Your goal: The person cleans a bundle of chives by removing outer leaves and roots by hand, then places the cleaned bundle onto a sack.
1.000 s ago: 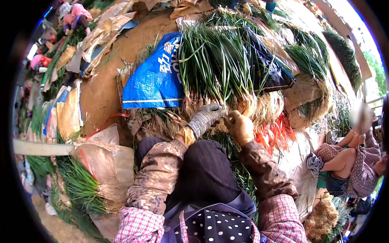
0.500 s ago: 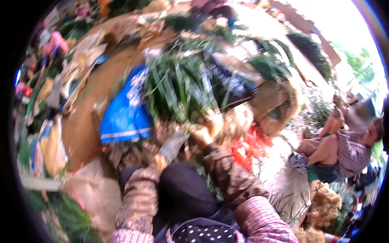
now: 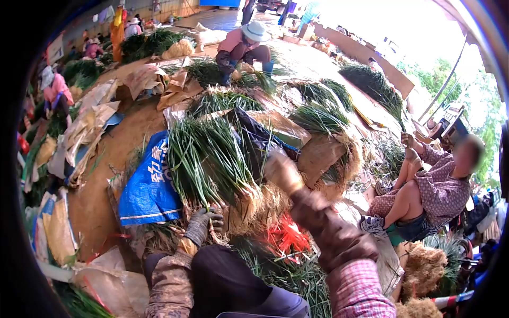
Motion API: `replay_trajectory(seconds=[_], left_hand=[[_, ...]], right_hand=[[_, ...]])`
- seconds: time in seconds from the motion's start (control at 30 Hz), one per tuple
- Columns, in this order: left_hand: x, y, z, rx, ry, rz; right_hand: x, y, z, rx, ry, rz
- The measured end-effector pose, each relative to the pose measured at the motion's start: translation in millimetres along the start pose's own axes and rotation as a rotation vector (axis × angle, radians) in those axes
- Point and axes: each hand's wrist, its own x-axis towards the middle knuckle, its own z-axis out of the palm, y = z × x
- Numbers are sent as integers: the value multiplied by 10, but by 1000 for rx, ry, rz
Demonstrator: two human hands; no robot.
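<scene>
Your left hand (image 3: 203,227) grips a few green onions (image 3: 205,198) at the front of the pile; your right hand (image 3: 284,170) is held out, apart from it.
Your left glove's fingers are curled round the stem bases, just beyond the lower right corner of the blue woven sack (image 3: 151,185); leaves run up from your grip across the pile of green onions (image 3: 222,153), which lies along that sack's right edge. Your right hand is blurred, so you cannot tell whether its fingers are spread or pinching; it shows in front of the lower end of the dark sack (image 3: 253,139). Red plastic strips (image 3: 288,233) lie below the pale roots (image 3: 257,204), near your right sleeve (image 3: 334,228).
</scene>
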Motion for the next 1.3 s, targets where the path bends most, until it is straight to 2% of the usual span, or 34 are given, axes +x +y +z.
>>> replay_trajectory(seconds=[0.03, 0.1, 0.13, 0.17, 0.2, 0.23, 0.27, 0.3, 0.37, 0.47, 0.57, 0.6, 0.63, 0.67, 0.7, 0.73, 0.8, 0.87, 0.9, 0.93, 0.97, 1.0, 1.03, 1.1, 1.13, 1.2, 1.27, 1.3], left_hand=[[6, 19, -11, -68, 0, -89], [-34, 8, -28, -64, 8, -25], [-40, 8, -29, -59, 8, 7], [-45, 6, -34, -72, 5, 4], [-47, 4, -38, -84, 0, 0], [-38, 7, -39, -95, -8, -7], [-31, 1, -48, -72, 5, -5], [-18, 1, -60, -50, 18, -2], [-49, 13, -30, -43, 17, 25], [-111, 25, -6, -58, 22, 84], [-114, 24, -88, -108, -35, 121], [-76, 11, -131, -108, -13, 104], [-147, 99, -20, -113, -58, 117], [-288, 192, 70, -108, 23, 54], [-517, 377, 316, -103, 103, -10], [-411, 329, 160, -125, 67, -45], [-42, 15, -326, -141, -37, 87], [-50, 19, -336, -139, -66, 143], [-57, 24, -337, -138, -81, 171], [-141, 90, -247, -180, -93, 162], [-198, 124, -219, -224, -104, 154], [-102, 69, -326, -91, 2, 183], [-592, 430, 215, -155, 70, 138], [-425, 302, 16, -9, 97, 305], [-552, 398, 169, 11, 138, 355], [-374, 386, 31, -46, 57, 462], [-363, 407, -63, -57, -8, 516], [-402, 397, -46, -77, 2, 504]], right_hand=[[337, -384, -304, 145, 44, 14], [1014, -1234, -909, 440, 137, 23], [1222, -1536, -1120, -163, 389, -94], [1432, -1838, -1332, -777, 717, -39], [1715, -1894, -1637, -585, 789, -206], [1952, -1909, -1924, -548, 827, -257], [1930, -2260, -1955, -649, 899, -249], [1886, -2571, -1957, -655, 908, -110], [2016, -2708, -2082, -716, 918, -37], [2059, -2801, -2098, -746, 882, 19], [2045, -2739, -1983, -548, 815, -20], [2046, -2729, -1890, -614, 794, 36], [2196, -2599, -1934, -756, 702, -14], [2423, -2412, -2015, -900, 608, -60], [2486, -2413, -1917, -904, 572, -61], [2535, -2510, -1700, -839, 565, -59], [2609, -2745, -1271, -720, 551, -72], [2582, -3024, -911, -761, 528, -140], [2970, -2885, -881, -868, 379, -205], [2676, -3075, -636, -611, 431, -310], [2510, -3244, -433, -496, 399, -261], [2484, -3211, -284, -498, 378, -338], [2468, -3126, -152, -496, 352, -413], [2224, -2963, 71, -413, 140, -396], [1943, -2926, 207, -509, 134, -408], [1604, -2443, 414, -420, -17, -466], [1114, -1958, 591, -423, -162, -446], [800, -1836, 638, -430, -274, -224]])
